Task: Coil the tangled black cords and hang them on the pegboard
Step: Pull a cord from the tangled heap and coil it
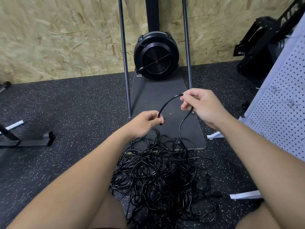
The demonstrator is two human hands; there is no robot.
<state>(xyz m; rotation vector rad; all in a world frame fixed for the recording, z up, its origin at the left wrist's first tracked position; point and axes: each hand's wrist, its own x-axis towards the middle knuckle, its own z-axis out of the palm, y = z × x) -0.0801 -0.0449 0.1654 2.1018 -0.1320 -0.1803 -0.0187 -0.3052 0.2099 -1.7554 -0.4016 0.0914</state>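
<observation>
A tangled pile of black cords [162,177] lies on the speckled floor between my knees. One black cord [166,103] arches up out of it between my hands. My left hand [145,123] pinches one end of that arch, fingers curled round it. My right hand [200,104] grips the cord higher and to the right, and from there it drops back down into the pile. The white pegboard [283,103] stands at the right edge, leaning, with a few metal hooks on it.
A black fan machine [156,55] on a dark base plate [165,96] with two upright metal poles stands ahead against the chipboard wall. A black frame foot [33,141] lies at the left. Black equipment sits at the upper right. White pegboard feet [245,195] rest on the floor.
</observation>
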